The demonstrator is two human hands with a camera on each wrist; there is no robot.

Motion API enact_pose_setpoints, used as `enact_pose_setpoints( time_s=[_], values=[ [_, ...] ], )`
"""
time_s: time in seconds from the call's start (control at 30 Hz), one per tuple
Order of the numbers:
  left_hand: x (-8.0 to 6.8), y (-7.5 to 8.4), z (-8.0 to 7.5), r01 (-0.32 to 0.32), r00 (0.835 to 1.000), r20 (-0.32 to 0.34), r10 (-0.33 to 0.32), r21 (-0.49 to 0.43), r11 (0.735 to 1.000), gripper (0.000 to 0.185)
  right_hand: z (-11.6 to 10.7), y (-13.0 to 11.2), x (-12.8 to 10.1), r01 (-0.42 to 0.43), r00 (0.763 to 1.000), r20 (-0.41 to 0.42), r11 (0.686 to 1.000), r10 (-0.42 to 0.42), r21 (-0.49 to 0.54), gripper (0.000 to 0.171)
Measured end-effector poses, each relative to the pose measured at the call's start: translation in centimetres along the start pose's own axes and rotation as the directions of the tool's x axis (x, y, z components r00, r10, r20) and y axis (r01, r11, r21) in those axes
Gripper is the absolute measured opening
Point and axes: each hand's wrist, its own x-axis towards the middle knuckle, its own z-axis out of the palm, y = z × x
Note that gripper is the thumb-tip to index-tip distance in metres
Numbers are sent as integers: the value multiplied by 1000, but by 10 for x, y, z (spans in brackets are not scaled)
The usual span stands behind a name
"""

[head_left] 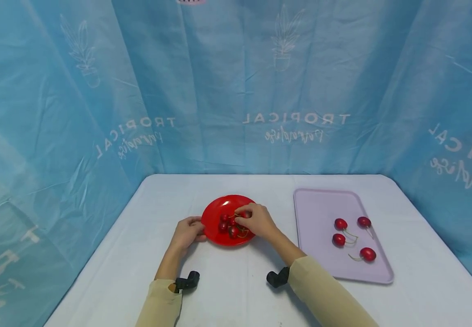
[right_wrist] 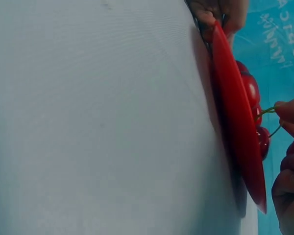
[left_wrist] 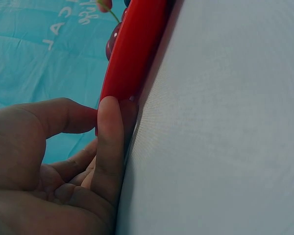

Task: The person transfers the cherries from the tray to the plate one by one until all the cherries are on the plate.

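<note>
A round glossy red plastic plate (head_left: 224, 210) sits near the middle of the white cloth-covered table (head_left: 227, 290), and both hands meet at it. The left hand (head_left: 187, 232) lies low on the table at the plate's left edge, forearm in a beige sleeve (head_left: 160, 306) running straight back toward the body; in the left wrist view its thumb and a fingertip (left_wrist: 110, 127) close on the plate's rim (left_wrist: 132, 54), pinching it where it meets the cloth. The right hand (head_left: 256, 221) arches over the plate's right half, wrist raised and fingers curled downward over a small heap of dark red cherries (head_left: 228, 226) lying on the plate. In the right wrist view its fingertips (right_wrist: 290, 113) pinch a thin green cherry stem (right_wrist: 267, 111), with the cherries (right_wrist: 250, 90) bunched just behind the plate's edge. To the right of the plate, well apart from it, lies a pale lilac rectangular tray (head_left: 321, 204) holding four loose red cherries with stems (head_left: 352, 238), spread out and not touching each other. A black wrist-worn camera mount (head_left: 186, 282) shows at each sleeve cuff. A blue printed curtain (head_left: 236, 86) closes off the table on three sides.
</note>
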Motion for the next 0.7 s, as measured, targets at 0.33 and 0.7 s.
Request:
enact_pose_setpoints(
  time_s=[0.33, 0.7],
  values=[
    [-1, -4, 2, -11, 1000, -6, 11, 3, 1000, 38, -8, 3, -9, -28, 999, -17, 997, 29, 67, 19],
    [-2, -2, 2, -22, 1000, -10, 22, 1, 1000, 37, -22, 8, -14, 22, 999, -33, 1000, -21, 18, 20]
  ],
)
